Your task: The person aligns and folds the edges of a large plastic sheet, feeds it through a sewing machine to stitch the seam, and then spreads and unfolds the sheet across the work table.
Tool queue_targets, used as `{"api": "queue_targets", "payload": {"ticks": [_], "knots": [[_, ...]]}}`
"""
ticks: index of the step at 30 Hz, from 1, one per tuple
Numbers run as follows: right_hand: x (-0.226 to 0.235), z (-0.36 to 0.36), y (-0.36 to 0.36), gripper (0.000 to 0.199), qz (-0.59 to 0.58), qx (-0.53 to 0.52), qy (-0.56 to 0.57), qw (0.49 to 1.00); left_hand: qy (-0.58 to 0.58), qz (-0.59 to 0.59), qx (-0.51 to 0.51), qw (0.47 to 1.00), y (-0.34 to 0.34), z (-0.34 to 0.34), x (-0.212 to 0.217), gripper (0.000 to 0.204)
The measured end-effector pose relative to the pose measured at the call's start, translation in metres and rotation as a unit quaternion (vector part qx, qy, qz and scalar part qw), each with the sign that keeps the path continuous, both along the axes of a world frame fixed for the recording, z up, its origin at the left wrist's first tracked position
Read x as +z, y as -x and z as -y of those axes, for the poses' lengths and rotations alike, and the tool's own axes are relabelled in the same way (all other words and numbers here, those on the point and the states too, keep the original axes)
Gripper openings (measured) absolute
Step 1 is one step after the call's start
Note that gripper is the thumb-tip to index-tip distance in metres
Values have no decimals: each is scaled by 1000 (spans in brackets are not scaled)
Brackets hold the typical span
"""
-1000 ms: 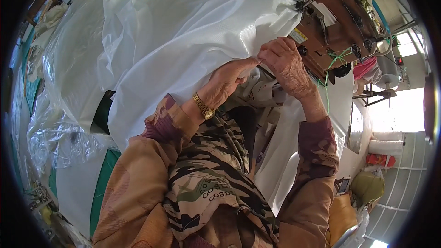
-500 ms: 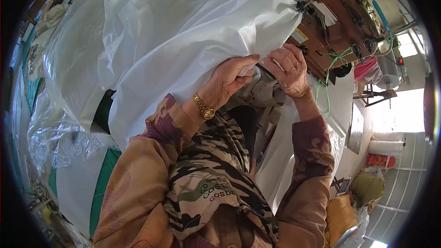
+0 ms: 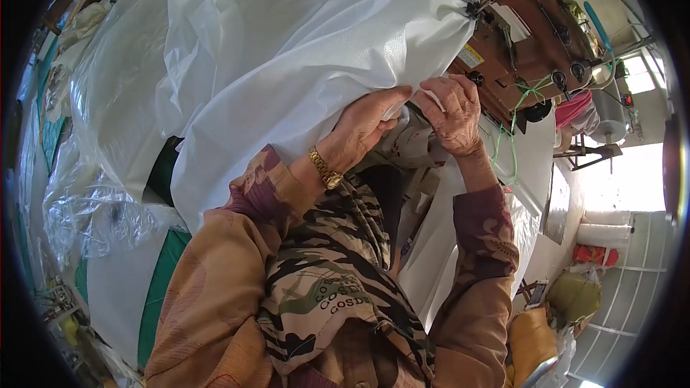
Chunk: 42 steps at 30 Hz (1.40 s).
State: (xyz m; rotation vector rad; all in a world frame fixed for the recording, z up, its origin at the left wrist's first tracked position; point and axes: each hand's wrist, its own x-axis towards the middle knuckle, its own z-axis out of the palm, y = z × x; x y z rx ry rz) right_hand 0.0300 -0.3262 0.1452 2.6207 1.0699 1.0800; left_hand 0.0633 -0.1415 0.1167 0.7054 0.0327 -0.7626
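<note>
White sheet: spread wide (image 3: 309, 50) across the far middle and left, in long soft folds; its right end gathers to a point at a dark fitting, and its near edge runs by the hands.
Left hand: palm turned inward (image 3: 363, 126), thumb laid along the near edge, fingers curled with a bit of the white material between them; it is clamped on the sheet.
Right hand: bent at the wrist (image 3: 454, 115), fingertips drawn in toward the thumb, just beside the left thumb; whether it pinches the edge cannot be told.
Gap: the two hands are near each other but apart.
Sewing machine: brown (image 3: 535, 39), at the far right, just beyond the right hand, with a yellow label (image 3: 471, 56) on its side.
Green string: tied in a bow (image 3: 530, 93) on the machine, its ends hanging down.
Wristwatch: gold-coloured (image 3: 325, 167), on the left wrist.
Apron: camouflage-patterned (image 3: 323, 266), over the person's front, between the forearms.
Left side: clear plastic film (image 3: 108, 115) in crumpled layers, with green cloth (image 3: 162, 269) nearer.
Right side: an orange bundle (image 3: 533, 341) near, an olive bag (image 3: 575, 294) beyond it.
</note>
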Motion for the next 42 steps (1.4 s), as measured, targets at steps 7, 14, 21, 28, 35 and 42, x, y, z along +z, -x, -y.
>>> {"api": "queue_targets", "payload": {"ticks": [7,14,21,28,35,42], "knots": [[4,-2,1,30,-11,-25,14,1000,-40,24,31,998,3,9,-11,18],[17,-3,-3,30,-24,-16,63,998,-94,102,15,990,14,7,-12,28],[41,-16,-10,25,-97,-11,141,985,-74,126,6,989,10,6,-17,37],[43,-32,-17,12,-60,-15,123,991,-30,156,-4,987,8,8,-28,36],[23,-27,-9,20,-103,-62,55,991,-48,135,-9,990,1,11,-33,23],[-1,-21,0,40,-82,-44,-34,995,-44,66,-18,997,4,4,-27,22]]}}
